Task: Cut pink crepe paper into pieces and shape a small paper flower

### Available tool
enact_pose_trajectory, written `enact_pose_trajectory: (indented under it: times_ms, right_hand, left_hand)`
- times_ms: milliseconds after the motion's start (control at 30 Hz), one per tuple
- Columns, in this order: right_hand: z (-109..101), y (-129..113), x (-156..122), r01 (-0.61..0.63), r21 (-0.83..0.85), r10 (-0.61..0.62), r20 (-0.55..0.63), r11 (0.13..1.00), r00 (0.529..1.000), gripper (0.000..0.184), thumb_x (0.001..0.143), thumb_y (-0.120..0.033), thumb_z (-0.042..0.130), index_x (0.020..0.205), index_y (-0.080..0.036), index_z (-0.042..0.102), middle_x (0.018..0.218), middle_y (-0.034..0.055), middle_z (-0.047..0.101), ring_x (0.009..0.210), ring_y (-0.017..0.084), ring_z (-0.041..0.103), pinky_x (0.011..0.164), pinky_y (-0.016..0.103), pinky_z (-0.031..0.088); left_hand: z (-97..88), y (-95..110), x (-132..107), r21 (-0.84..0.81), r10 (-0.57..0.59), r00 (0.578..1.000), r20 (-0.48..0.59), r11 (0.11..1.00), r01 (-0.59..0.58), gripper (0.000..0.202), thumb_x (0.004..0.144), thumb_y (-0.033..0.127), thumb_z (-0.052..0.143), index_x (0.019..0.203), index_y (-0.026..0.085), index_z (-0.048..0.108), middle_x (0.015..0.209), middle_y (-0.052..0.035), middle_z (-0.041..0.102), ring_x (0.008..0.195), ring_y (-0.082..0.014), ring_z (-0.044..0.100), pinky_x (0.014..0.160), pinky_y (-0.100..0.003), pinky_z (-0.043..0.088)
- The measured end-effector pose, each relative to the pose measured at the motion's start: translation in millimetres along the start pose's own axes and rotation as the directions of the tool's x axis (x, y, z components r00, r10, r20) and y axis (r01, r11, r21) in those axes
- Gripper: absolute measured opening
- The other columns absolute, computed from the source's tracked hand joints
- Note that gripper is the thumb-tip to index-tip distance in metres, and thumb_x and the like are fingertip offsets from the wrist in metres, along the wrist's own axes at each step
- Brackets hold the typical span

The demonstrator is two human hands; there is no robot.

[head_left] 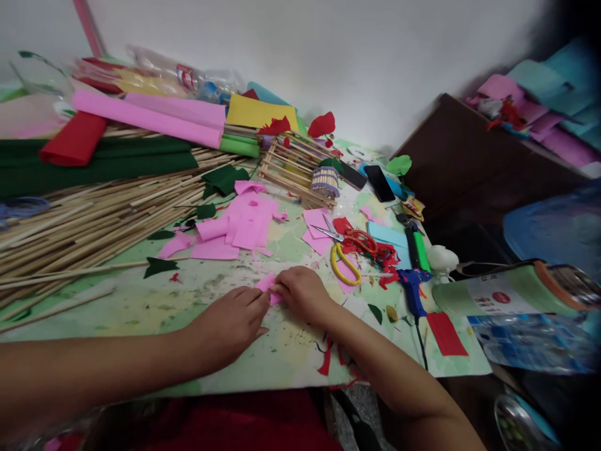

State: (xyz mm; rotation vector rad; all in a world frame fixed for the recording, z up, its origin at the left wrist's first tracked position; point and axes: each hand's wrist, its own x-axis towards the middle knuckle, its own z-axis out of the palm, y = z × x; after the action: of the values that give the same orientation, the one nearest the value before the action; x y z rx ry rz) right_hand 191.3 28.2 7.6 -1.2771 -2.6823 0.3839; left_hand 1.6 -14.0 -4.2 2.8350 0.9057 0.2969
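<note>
A small pink felt or paper piece (266, 282) is held between both hands, low over the front of the table. My left hand (237, 319) has its fingers closed on the left side of it. The fingers of my right hand (300, 291) pinch its right edge. Most of the piece is hidden behind the fingers. Beyond the hands lies a pile of cut pink pieces (248, 219). Scissors with yellow and orange handles (345, 263) rest to the right, beside red scraps (387, 257).
Bamboo sticks (94, 232) spread across the left. A small stick frame (293, 166) stands at the back near a phone (379, 183). On the right are a blue glue gun (413, 291), a green bottle (498, 291) and a red rectangle (446, 334) near the table edge.
</note>
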Motion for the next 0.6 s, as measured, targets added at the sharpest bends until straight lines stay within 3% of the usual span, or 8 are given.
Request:
enact_pose_trajectory:
  times_ms: [100, 200, 300, 433, 600]
  right_hand:
    - [-6, 6, -7, 0.117, 0.099, -0.118, 0.001, 0.988, 0.993, 0.032, 0.093, -0.039, 0.039, 0.080, -0.016, 0.057, 0.073, 0.0040, 0.061, 0.072, 0.015, 0.052, 0.070, 0.026, 0.037]
    - [-12, 16, -12, 0.285, 0.201, -0.290, -0.002, 0.937, 0.957, 0.024, 0.088, -0.039, 0.049, 0.089, -0.017, 0.058, 0.082, 0.0039, 0.060, 0.080, 0.015, 0.052, 0.075, 0.026, 0.039]
    - [-11, 21, -12, 0.361, 0.215, -0.365, -0.022, 0.907, 0.931, 0.016, 0.088, -0.031, 0.050, 0.090, -0.020, 0.061, 0.087, 0.0032, 0.060, 0.086, 0.015, 0.051, 0.078, 0.026, 0.039]
    - [-5, 20, -10, 0.343, 0.216, -0.342, -0.046, 0.914, 0.939, 0.021, 0.091, -0.029, 0.044, 0.082, -0.018, 0.061, 0.078, 0.0027, 0.061, 0.080, 0.014, 0.052, 0.076, 0.027, 0.039]
    - [0, 14, -10, 0.199, 0.214, -0.181, -0.101, 0.956, 0.978, 0.028, 0.091, -0.037, 0.045, 0.077, -0.017, 0.057, 0.070, 0.0026, 0.058, 0.071, 0.014, 0.050, 0.069, 0.026, 0.038]
  left_hand:
    - [-2.3, 0, 1, 0.010, 0.011, 1.000, -0.002, 1.000, -0.011, 0.034, 0.093, 0.028, 0.035, 0.107, 0.008, 0.058, 0.103, -0.0171, 0.063, 0.095, -0.0277, 0.057, 0.082, -0.046, 0.045]
    - [-1.1, 0, 0, 0.077, 0.034, 0.999, 0.004, 0.996, -0.034, 0.033, 0.092, 0.029, 0.037, 0.104, 0.008, 0.060, 0.102, -0.0164, 0.065, 0.092, -0.0273, 0.059, 0.080, -0.043, 0.047]
    - [5.4, 1, -5, 0.144, 0.046, 0.998, -0.044, 0.989, -0.040, 0.033, 0.091, 0.027, 0.039, 0.107, 0.006, 0.059, 0.106, -0.0180, 0.065, 0.095, -0.0284, 0.059, 0.083, -0.043, 0.046]
    - [12.8, 3, -12, 0.132, 0.044, 0.991, -0.128, 0.991, -0.027, 0.033, 0.092, 0.026, 0.039, 0.111, 0.006, 0.058, 0.113, -0.0197, 0.063, 0.104, -0.0283, 0.058, 0.090, -0.042, 0.043]
    - [11.1, 3, -11, 0.161, 0.070, 0.994, -0.081, 0.985, -0.056, 0.035, 0.093, 0.027, 0.037, 0.109, 0.004, 0.059, 0.110, -0.0205, 0.064, 0.102, -0.0292, 0.058, 0.087, -0.042, 0.045]
